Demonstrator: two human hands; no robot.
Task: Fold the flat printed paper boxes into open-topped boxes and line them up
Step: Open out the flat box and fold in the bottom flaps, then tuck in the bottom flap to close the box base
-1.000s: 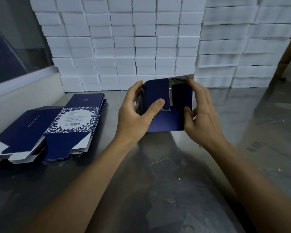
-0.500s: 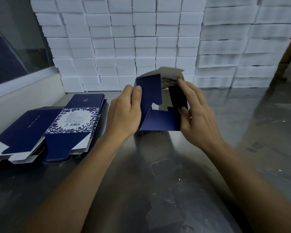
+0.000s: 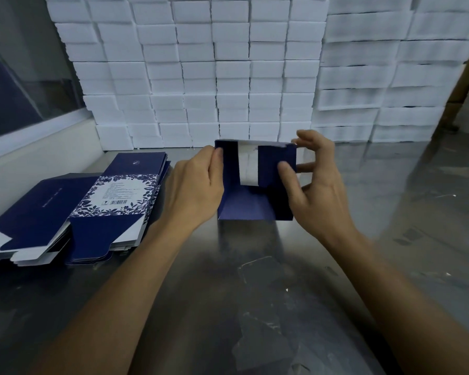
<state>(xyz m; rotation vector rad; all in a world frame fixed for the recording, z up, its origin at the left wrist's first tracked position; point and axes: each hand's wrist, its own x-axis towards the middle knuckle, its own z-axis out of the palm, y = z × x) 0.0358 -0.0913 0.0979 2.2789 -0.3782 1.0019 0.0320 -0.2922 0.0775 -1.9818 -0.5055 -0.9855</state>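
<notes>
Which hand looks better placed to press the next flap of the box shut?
Probably the right hand: its thumb already lies on the right flap of the box, while the left hand pinches the left edge, steadying it.

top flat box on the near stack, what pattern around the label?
Blue-and-white leaf print framing a white label on the top flat box; plain navy flap below. Head view.

both forearms reach forward, left hand (image 3: 195, 185) and right hand (image 3: 313, 182) raised facing each other, fingers curled, thumbs pinching inward
</notes>
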